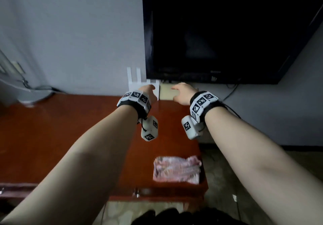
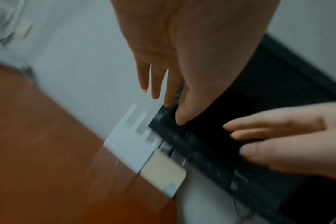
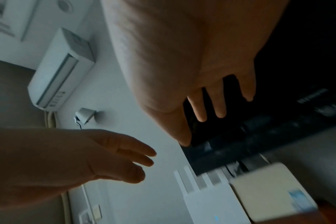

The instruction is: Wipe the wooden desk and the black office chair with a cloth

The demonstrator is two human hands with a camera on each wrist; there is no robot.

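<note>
The red-brown wooden desk [image 1: 61, 128] stretches out under both my arms. A pink patterned cloth [image 1: 176, 169] lies flat by the desk's near right corner, and neither hand touches it. Both hands reach toward the back of the desk. My left hand [image 1: 148, 91] hovers with straight fingers [image 2: 155, 91] over a white router [image 1: 138, 85]. My right hand [image 1: 181, 91] is spread, empty, over a beige box [image 1: 166, 93] beside the router. Each wrist view shows both hands with nothing in them, though the pictures are blurred.
A large black TV [image 1: 227, 32] hangs on the wall just above the hands, with cables below it. A grey round base [image 1: 35, 93] stands at the desk's back left. An air conditioner [image 3: 61, 68] is on the wall. Tiled floor [image 1: 244, 172] lies right of the desk.
</note>
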